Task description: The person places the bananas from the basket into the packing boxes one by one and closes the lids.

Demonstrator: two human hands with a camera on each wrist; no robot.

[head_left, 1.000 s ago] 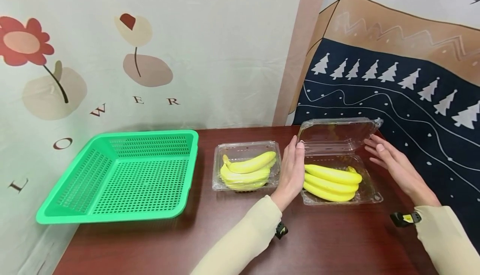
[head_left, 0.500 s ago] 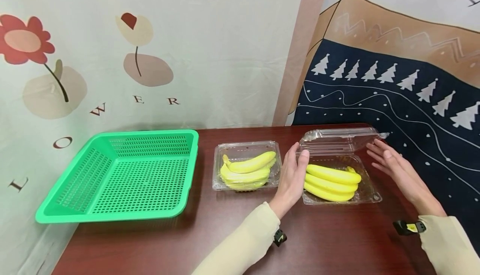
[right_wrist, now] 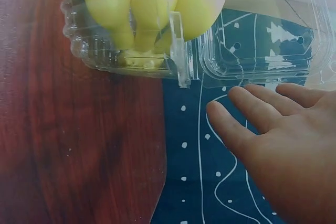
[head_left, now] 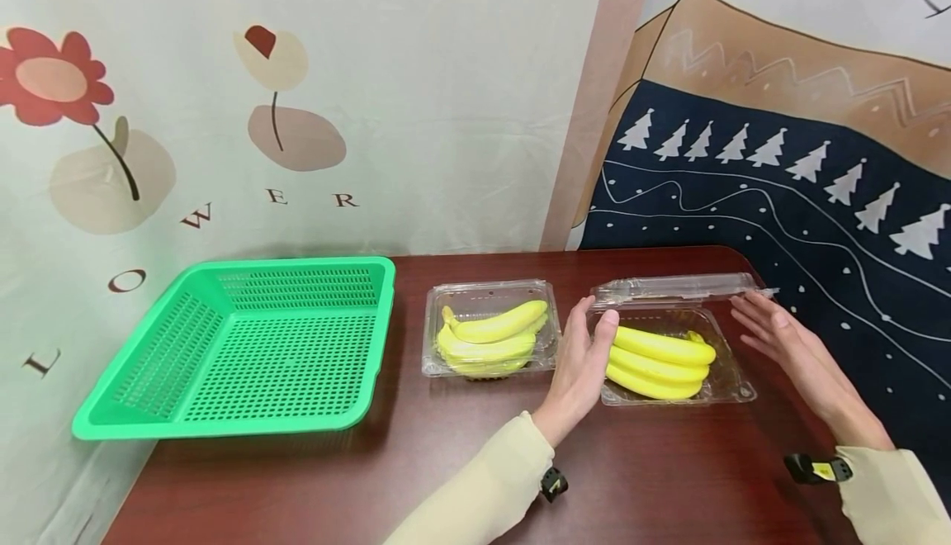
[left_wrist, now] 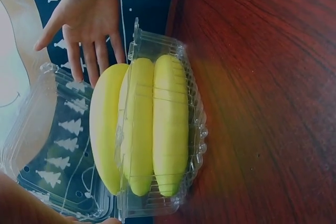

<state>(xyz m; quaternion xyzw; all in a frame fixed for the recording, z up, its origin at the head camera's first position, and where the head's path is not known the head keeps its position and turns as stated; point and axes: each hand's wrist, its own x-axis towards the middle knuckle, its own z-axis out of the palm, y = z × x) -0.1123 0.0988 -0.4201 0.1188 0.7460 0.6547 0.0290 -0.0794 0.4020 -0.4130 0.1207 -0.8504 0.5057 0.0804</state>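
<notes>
A clear plastic clamshell box (head_left: 731, 392) stands with its lid (head_left: 672, 286) tilted far back toward the wall. Three yellow bananas (head_left: 661, 363) lie side by side in its base. My left hand (head_left: 578, 367) is beside the box's left side, fingers straight. At the right end of the lid, my right hand (head_left: 806, 363) has its fingers extended; in the right wrist view the fingers of this hand (right_wrist: 294, 145) are close to the lid (right_wrist: 262, 61), and contact is unclear. The left wrist view shows the bananas (left_wrist: 139, 129) through the clear wall.
Left of the open box sits a second clamshell (head_left: 432, 355), closed over several bananas (head_left: 490, 334). A green perforated basket (head_left: 275, 429) stands at the left on the dark red table (head_left: 631, 479). Printed curtains (head_left: 446, 116) rise directly behind the table.
The lid of the right-hand box has swung back and down from a raised position. Both hands have shifted slightly lower with it. The bananas, the other box and the basket stay where they were.
</notes>
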